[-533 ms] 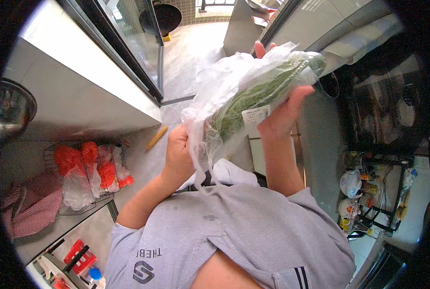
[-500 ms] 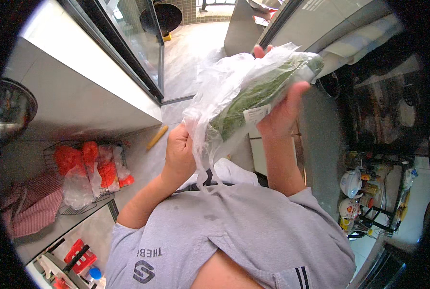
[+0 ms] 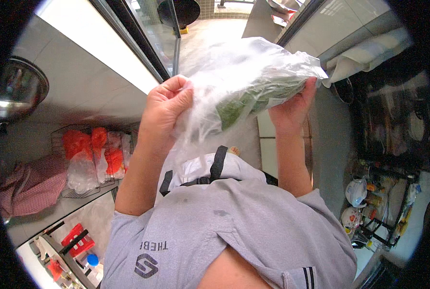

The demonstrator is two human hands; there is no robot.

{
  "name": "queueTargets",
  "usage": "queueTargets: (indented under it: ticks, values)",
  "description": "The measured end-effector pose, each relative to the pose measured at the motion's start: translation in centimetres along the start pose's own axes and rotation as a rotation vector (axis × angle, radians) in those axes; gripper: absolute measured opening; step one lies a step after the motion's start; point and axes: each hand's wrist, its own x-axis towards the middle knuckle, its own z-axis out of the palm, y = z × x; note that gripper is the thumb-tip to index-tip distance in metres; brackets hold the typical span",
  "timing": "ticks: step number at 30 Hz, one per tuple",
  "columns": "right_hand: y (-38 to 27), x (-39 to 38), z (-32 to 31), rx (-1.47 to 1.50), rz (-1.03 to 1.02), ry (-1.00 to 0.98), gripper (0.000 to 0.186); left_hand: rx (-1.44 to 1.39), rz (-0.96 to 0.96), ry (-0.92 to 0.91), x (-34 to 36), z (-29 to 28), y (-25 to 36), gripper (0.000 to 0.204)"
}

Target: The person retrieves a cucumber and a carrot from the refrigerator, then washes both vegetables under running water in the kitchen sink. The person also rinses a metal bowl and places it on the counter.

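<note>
L hand (image 3: 168, 104) is pinching the bag (image 3: 246, 60); R hand (image 3: 292, 111) is propping the greens (image 3: 239, 108), grip unclear; best supporting wt. underneath.

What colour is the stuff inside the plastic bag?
The contents are green; the head view shows them best.

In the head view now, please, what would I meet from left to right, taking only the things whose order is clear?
Round metal object, red bags, left hand, greens, white cloth.
</note>
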Motion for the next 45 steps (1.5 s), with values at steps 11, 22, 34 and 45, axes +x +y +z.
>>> queueTargets:
  ticks: [11, 22, 34, 45]
  values:
    - [0.2, -0.7, -1.7, 0.034, 0.007, -0.123, 0.042, 0.038, 0.085, -0.223, -0.6, -0.2, 2.8, 0.018]
    - [0.1, -1.6, -2.1, -0.082, -0.071, -0.011, 0.045, 1.409, 1.056, 0.333, 0.0, 0.8, 1.2, 0.023]
    - [1.3, -0.6, -4.3, -0.313, -0.214, 0.163, 0.049, 0.884, 0.286, -0.371, -1.0, 3.0, -1.9, 0.040]
    - [-2.5, 2.9, -5.6, -0.593, -0.321, 0.436, 0.036, 0.537, -0.417, -0.324, -1.3, -1.4, -1.5, 0.035]
